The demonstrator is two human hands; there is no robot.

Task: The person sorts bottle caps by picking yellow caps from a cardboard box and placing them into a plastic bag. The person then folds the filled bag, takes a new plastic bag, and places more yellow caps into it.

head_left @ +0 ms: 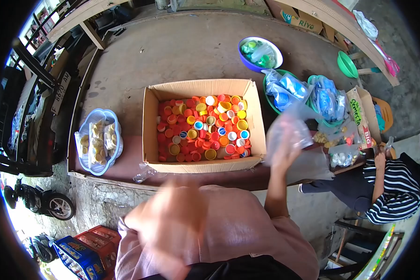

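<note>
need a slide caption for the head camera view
A blurred left hand and a right hand holding a clear plastic bag, beside a cardboard box of colourful caps.

One broad brown table (126, 56), worn top, wooden edging at left corner; pale wooden beams (350, 28) beyond far edge; grey concrete floor (408, 70), stained; mottled wall (98, 200) below near edge; daylight, left.

One head-worn view — from above, facing forward and down, wide-angle, near the table (121, 60).
</note>
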